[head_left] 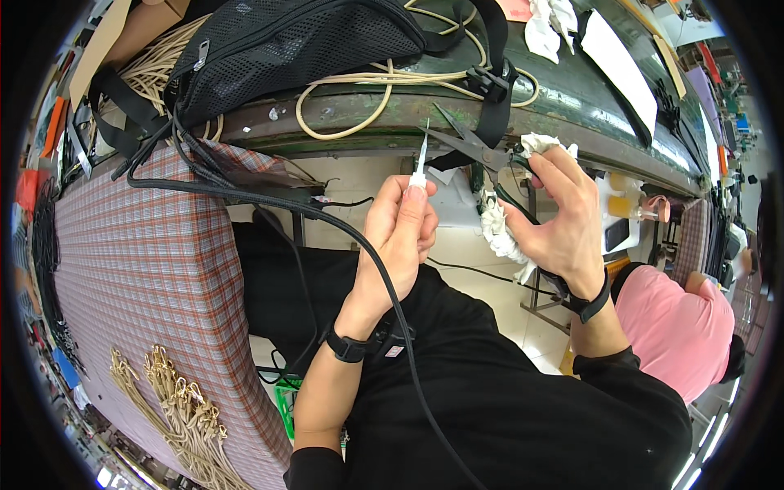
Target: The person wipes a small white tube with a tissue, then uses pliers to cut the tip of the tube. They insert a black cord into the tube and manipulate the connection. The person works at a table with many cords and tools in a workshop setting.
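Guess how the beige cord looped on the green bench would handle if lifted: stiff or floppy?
Likely floppy: the beige cord lies in loose curves across the green bench, partly under the black mesh bag. Probably light, being thin. It may snag, since loops cross each other and the black strap.

Bright even light, fisheye-bent rim, edges perhaps soft

Left hand (pixel 400 224) centre, pinching a cord end (pixel 420 167) upright. Right hand (pixel 559 208) just to its right w/ scissors (pixel 469 143), blades pointing left toward the cord tip. Behind both: tabletop (pixel 572 102), w/ mesh bag (pixel 286 41) on its left part & rope loop (pixel 367 106) beside the bag. Checked cloth surface (pixel 139 269) at left, bundle of cords (pixel 180 408) on its near end. Another person (pixel 678 327) at right.
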The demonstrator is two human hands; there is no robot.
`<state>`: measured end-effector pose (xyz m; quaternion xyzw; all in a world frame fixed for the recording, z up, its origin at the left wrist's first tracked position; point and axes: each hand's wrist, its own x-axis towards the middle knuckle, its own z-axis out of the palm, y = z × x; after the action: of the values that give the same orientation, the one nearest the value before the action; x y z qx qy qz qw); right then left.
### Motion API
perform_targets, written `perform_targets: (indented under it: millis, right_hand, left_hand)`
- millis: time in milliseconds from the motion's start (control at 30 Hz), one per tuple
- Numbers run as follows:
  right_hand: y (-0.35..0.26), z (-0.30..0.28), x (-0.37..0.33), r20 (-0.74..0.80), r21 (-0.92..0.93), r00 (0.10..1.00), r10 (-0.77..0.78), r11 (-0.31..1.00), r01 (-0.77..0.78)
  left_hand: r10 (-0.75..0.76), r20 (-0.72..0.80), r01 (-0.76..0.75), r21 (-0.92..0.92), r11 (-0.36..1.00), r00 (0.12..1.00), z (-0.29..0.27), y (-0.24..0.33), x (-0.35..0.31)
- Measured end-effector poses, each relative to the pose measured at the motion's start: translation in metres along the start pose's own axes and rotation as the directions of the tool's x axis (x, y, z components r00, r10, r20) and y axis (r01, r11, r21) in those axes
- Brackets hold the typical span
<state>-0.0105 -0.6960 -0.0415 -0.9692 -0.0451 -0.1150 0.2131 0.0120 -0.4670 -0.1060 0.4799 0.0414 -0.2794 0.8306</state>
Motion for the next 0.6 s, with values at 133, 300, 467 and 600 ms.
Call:
perform_targets:
  millis: [133,300,467,600]
  right_hand:
    - [-0.002,-0.001,0.001,0.010,-0.016,1.000,0.030,0.999,-0.030]
    - [-0.004,-0.001,0.001,-0.011,-0.035,1.000,0.024,0.999,-0.024]
    - [-0.008,0.001,0.002,-0.002,-0.045,0.999,0.051,0.998,-0.051]
    - [-0.012,0.004,0.005,0.006,-0.037,0.996,0.086,0.996,-0.085]
  left_hand:
    - [-0.015,0.009,0.015,-0.014,1.000,1.000,-0.001,0.002,0.000]
    - [-0.008,0.004,0.008,-0.009,1.000,1.000,0.000,0.002,0.000]
    - [-0.011,-0.021,0.011,-0.012,1.000,1.000,0.003,0.005,0.000]
    - [0.011,-0.031,-0.011,0.002,1.000,0.999,0.005,0.005,0.000]
